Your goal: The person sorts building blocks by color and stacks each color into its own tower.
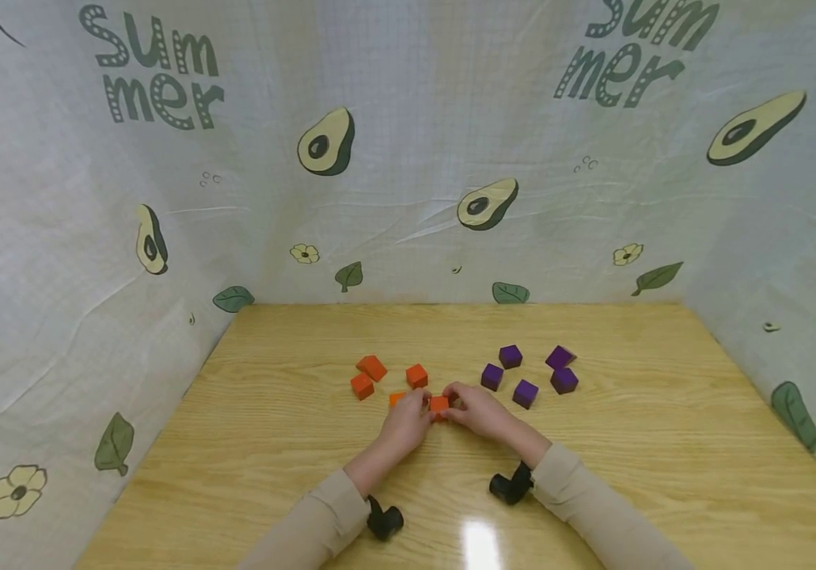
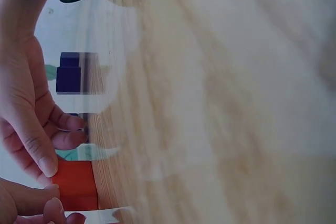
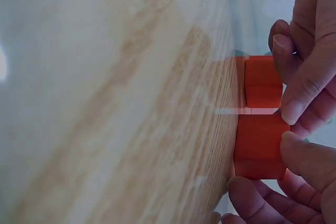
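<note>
An orange cube (image 1: 439, 407) rests on the wooden table between both hands. My left hand (image 1: 408, 421) holds its left side, and my right hand (image 1: 480, 412) grips the opposite side. Both thumbs touch the near face of the cube (image 3: 260, 146) in the right wrist view, with the other fingers curling behind it. Just left of it, a second orange block (image 1: 396, 398) is partly covered by the left hand. Behind the hands sits another orange cube (image 1: 417, 376), apart from the held one.
Farther left lie an orange cube (image 1: 362, 386) and a tilted-looking orange block (image 1: 372, 367). Several purple blocks stand right of the hands, among them one purple cube (image 1: 525, 393) nearest the right hand. A patterned cloth (image 1: 408, 237) hangs around the table's back and sides.
</note>
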`<state>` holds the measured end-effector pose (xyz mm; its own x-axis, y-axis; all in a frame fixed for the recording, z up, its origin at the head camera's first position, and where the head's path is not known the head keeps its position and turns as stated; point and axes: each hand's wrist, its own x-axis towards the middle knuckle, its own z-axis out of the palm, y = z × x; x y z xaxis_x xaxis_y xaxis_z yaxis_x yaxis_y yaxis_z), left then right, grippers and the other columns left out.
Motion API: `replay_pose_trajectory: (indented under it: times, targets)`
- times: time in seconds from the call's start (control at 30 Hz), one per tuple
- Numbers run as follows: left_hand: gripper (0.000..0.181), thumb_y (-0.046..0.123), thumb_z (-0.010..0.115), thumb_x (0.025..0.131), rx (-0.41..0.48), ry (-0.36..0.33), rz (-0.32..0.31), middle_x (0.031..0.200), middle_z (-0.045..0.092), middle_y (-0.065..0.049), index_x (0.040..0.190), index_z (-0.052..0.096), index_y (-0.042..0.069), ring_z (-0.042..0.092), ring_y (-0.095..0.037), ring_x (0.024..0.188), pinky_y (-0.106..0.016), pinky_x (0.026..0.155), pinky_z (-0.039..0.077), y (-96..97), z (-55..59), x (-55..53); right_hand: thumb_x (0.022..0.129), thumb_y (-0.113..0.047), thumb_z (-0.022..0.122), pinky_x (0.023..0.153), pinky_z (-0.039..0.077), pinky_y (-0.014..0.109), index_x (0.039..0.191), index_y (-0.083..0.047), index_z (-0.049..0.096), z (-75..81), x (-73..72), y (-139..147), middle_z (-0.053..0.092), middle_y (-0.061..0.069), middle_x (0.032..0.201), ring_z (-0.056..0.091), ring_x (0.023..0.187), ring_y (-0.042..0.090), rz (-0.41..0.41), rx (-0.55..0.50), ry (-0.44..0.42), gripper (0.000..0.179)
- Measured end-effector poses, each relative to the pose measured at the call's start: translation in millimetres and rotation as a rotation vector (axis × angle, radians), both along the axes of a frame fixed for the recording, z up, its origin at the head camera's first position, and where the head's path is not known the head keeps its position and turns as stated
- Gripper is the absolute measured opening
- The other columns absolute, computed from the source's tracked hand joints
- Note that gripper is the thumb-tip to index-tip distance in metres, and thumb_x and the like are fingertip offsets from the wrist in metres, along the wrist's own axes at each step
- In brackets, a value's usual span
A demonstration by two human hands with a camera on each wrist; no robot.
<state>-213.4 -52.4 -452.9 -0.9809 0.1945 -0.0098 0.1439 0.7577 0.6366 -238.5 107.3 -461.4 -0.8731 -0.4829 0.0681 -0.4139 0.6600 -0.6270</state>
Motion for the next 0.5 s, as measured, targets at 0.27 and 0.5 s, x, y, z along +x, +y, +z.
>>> replay_pose_trajectory:
  times: [0.27, 0.5]
  targets:
    - [0.024, 0.007, 0.06, 0.087, -0.015, 0.0, -0.007, 0.102, 0.06, -0.012, 0.109, 0.057, -0.001, 0.058, -0.025, 0.095, -0.038, 0.08, 0.048, 0.2, 1.3, -2.1, 0.088, -0.02, 0.062, 0.066, 0.046, 0.025, 0.109, -0.005, 0.059, -1.3, 0.1, 2.1, 0.066, 0.009, 0.099, 0.059, 0.073, 0.01, 0.012, -0.014, -0.009, 0.026]
    - [0.022, 0.004, 0.061, 0.086, -0.017, 0.018, -0.025, 0.099, 0.061, -0.012, 0.107, 0.058, -0.002, 0.058, -0.025, 0.093, -0.038, 0.078, 0.048, -0.6, 1.5, -4.0, 0.087, -0.019, 0.063, 0.063, 0.043, 0.023, 0.107, -0.004, 0.06, 0.7, 0.1, 0.8, 0.066, 0.007, 0.095, 0.055, 0.071, 0.009, 0.019, 0.004, 0.028, 0.025]
